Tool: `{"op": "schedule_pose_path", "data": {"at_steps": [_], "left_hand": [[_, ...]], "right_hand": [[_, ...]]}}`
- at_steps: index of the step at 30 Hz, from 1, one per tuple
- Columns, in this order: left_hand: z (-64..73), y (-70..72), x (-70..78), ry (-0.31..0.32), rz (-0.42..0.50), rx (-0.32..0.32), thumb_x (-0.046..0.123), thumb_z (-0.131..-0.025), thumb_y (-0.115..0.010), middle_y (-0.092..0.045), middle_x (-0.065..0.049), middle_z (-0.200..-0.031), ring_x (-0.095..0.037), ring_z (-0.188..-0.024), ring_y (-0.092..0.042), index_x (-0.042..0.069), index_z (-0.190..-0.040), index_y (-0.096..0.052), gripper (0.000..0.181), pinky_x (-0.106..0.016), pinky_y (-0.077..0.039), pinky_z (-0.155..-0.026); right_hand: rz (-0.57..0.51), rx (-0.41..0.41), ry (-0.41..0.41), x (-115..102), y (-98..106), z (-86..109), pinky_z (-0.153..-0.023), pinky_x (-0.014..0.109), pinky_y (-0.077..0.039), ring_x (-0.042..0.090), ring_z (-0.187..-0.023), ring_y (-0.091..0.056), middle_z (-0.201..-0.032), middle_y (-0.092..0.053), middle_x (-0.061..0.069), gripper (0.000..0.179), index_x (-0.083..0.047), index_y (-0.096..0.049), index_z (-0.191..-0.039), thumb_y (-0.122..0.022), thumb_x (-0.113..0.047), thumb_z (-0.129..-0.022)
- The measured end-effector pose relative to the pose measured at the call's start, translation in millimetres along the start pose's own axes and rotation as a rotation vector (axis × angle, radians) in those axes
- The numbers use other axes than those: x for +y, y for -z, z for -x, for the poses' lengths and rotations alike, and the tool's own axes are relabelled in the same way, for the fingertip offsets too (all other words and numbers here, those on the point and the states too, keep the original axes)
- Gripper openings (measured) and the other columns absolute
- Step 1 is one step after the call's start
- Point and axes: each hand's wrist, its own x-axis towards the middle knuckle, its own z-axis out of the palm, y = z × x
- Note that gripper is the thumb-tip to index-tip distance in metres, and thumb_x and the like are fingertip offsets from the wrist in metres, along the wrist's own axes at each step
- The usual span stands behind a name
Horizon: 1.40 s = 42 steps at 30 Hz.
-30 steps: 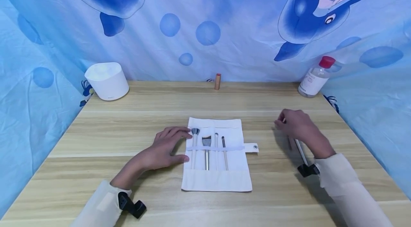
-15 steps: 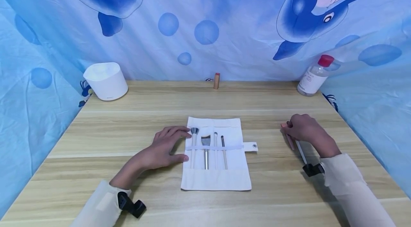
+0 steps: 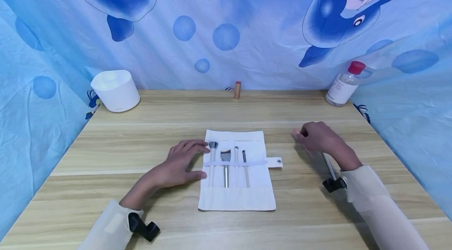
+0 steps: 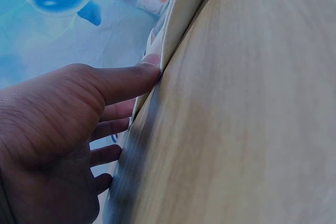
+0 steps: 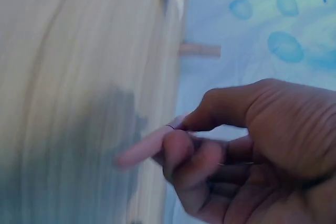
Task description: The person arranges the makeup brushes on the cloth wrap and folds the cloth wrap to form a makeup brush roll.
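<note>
A white cloth brush roll (image 3: 236, 199) lies unfolded mid-table, its band and pocket holding several makeup brushes (image 3: 226, 169). My left hand (image 3: 180, 163) rests beside it, fingers extended and fingertips at its left edge; the left wrist view has the thumb touching that edge. To the right of the roll, above the table, my right hand (image 3: 319, 136) pinches a slender pink stick-like object (image 5: 144, 150) between thumb and fingers. A thin dark ring crosses it near the fingertips; blur hides its exact kind. A pale thin stick (image 3: 330, 165) shows below the right wrist, partly hidden.
At the back left stands a white container (image 3: 116, 93). A small brown tube (image 3: 237, 90) stands at the rear middle, and a clear bottle with a red cap (image 3: 342, 85) at the back right. The roll's snap tab (image 3: 274, 162) points right. A blue curtain hangs behind.
My right hand first shifts a little right and down, then back left and up, with the pink object still pinched. The left hand stays at the roll's edge.
</note>
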Motion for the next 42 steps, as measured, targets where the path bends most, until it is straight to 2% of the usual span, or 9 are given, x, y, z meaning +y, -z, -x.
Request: {"op": "schedule_pose_path", "data": {"at_steps": [4, 8, 11, 14, 23, 27, 30, 35, 42], "left_hand": [[0.0, -0.4, -0.7, -0.002, 0.003, -0.001, 0.04, -0.088, -0.078, -0.036, -0.002, -0.156, -0.03, -0.143, -0.026, 0.017, -0.14, -0.053, 0.063, -0.061, -0.016, -0.107], [-0.1, 0.1, -0.2, -0.001, 0.003, -0.002, 0.04, -0.088, -0.078, -0.036, -0.003, -0.156, -0.029, -0.143, -0.025, 0.016, -0.141, -0.053, 0.063, -0.061, -0.016, -0.107], [0.0, 0.4, 0.4, -0.001, 0.002, -0.002, 0.039, -0.088, -0.078, -0.036, -0.003, -0.156, -0.028, -0.143, -0.026, 0.016, -0.14, -0.053, 0.063, -0.061, -0.017, -0.107], [-0.1, 0.2, 0.2, -0.004, -0.001, -0.002, 0.04, -0.088, -0.078, -0.036, -0.002, -0.156, -0.028, -0.143, -0.026, 0.016, -0.14, -0.053, 0.062, -0.06, -0.017, -0.107], [-0.2, -1.1, -1.5, -0.005, -0.004, -0.004, 0.042, -0.088, -0.077, -0.036, -0.001, -0.156, -0.027, -0.143, -0.025, 0.018, -0.14, -0.053, 0.062, -0.06, -0.017, -0.107], [0.3, -0.3, -1.9, -0.006, -0.001, -0.003, 0.042, -0.088, -0.077, -0.036, -0.001, -0.156, -0.027, -0.143, -0.025, 0.017, -0.141, -0.053, 0.063, -0.06, -0.018, -0.107], [0.1, 0.0, -1.7, -0.006, 0.002, -0.001, 0.041, -0.088, -0.077, -0.036, -0.001, -0.156, -0.027, -0.144, -0.024, 0.016, -0.141, -0.053, 0.063, -0.06, -0.017, -0.107], [-0.3, -0.5, -1.8, 0.0, 0.005, -0.006, 0.041, -0.088, -0.077, -0.035, -0.001, -0.156, -0.027, -0.144, -0.024, 0.017, -0.141, -0.053, 0.063, -0.06, -0.016, -0.107], [-0.8, -0.9, -1.5, -0.002, 0.008, -0.006, 0.041, -0.089, -0.077, -0.035, -0.002, -0.156, -0.029, -0.143, -0.024, 0.016, -0.141, -0.053, 0.062, -0.06, -0.015, -0.107]], "right_hand": [[-0.118, 0.08, 0.167, -16.0, -0.7, -7.7, -0.061, 0.035, -0.046, 0.018, -0.066, -0.058, -0.069, -0.063, 0.0, 0.023, -0.007, -0.068, -0.097, -0.058, -0.027, -0.101], [-0.343, 0.067, 0.276, -34.9, -5.0, -15.5, -0.064, 0.039, -0.054, 0.019, -0.07, -0.064, -0.079, -0.067, 0.004, 0.023, -0.004, -0.07, -0.105, -0.06, -0.025, -0.101], [-0.515, 0.007, 0.314, -48.3, -11.8, -20.8, -0.066, 0.041, -0.057, 0.023, -0.074, -0.067, -0.087, -0.068, 0.01, 0.025, 0.001, -0.064, -0.116, -0.062, -0.018, -0.1], [-0.623, -0.039, 0.338, -59.7, -21.0, -25.0, -0.067, 0.043, -0.058, 0.027, -0.075, -0.069, -0.09, -0.068, 0.014, 0.025, 0.001, -0.06, -0.12, -0.063, -0.012, -0.098], [-0.765, -0.097, 0.34, -76.7, -40.7, -31.7, -0.073, 0.044, -0.058, 0.033, -0.08, -0.07, -0.093, -0.069, 0.018, 0.023, 0.001, -0.055, -0.118, -0.061, -0.013, -0.101], [-0.772, -0.154, 0.33, -78.5, -44.0, -32.2, -0.073, 0.043, -0.058, 0.032, -0.079, -0.07, -0.094, -0.066, 0.02, 0.02, 0.002, -0.057, -0.115, -0.059, -0.012, -0.101], [-0.731, -0.193, 0.322, -77.8, -45.9, -30.3, -0.064, 0.039, -0.056, 0.028, -0.072, -0.065, -0.089, -0.064, 0.018, 0.016, 0.0, -0.058, -0.11, -0.056, -0.012, -0.101], [-0.565, -0.197, 0.301, -76.0, -49.1, -25.4, -0.052, 0.03, -0.042, 0.019, -0.058, -0.052, -0.075, -0.06, 0.01, 0.013, -0.006, -0.062, -0.103, -0.059, -0.018, -0.099], [-0.368, -0.176, 0.343, -76.4, -49.1, -17.6, -0.059, 0.03, -0.038, 0.015, -0.064, -0.046, -0.072, -0.055, 0.0, 0.011, -0.015, -0.073, -0.094, -0.072, -0.026, -0.093]]}}
